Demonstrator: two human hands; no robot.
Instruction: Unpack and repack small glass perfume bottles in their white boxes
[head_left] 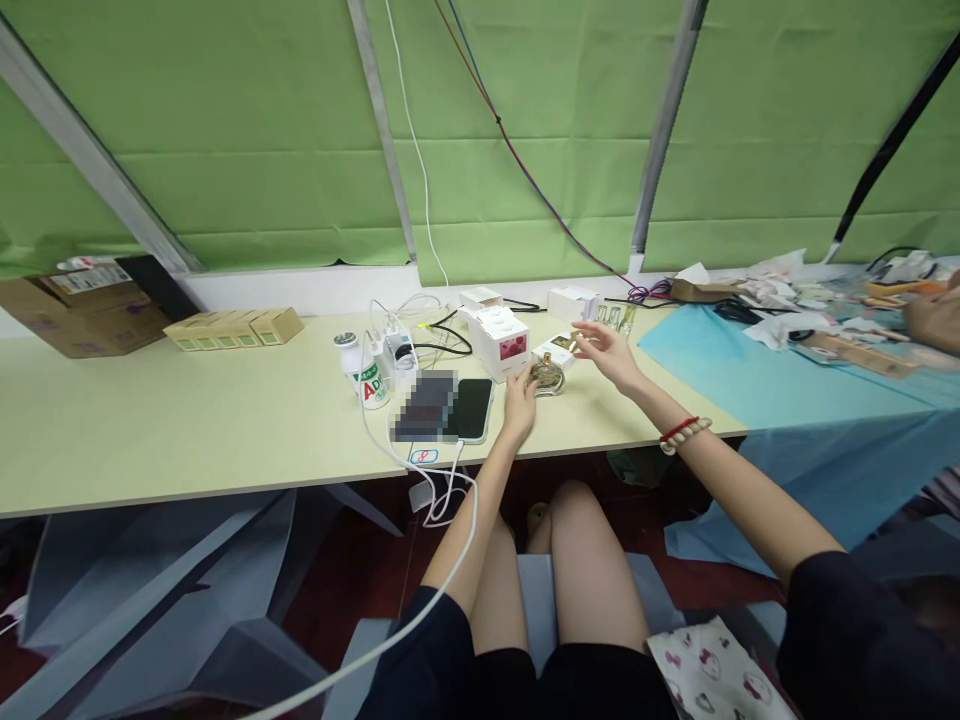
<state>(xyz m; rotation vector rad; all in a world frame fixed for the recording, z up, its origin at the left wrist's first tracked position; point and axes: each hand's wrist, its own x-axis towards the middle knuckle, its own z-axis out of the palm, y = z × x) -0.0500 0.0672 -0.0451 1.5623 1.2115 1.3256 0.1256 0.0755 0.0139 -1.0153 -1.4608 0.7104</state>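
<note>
A rounded glass perfume bottle (550,379) with a gold neck stands near the table's front edge. My left hand (519,403) has its fingers closed against the bottle's left side. Just to the right and slightly above the bottle, my right hand (609,358) hovers with bent fingers. Its fingertips come together near a small pale-gold piece too small to make out. Behind the bottle lies a flat white box (556,350) with a dark picture. A white box with a pink-red picture (504,344) stands behind my left hand. Several slim glass bottles (615,318) are beyond my right hand.
Left of my hands lie a black phone (471,410), white cables and a white bottle with a green label (367,375). Small tan boxes (234,329) and a cardboard carton (90,312) sit farther left. Blue sheeting (697,360) with clutter and another person's hand (934,318) are rightward.
</note>
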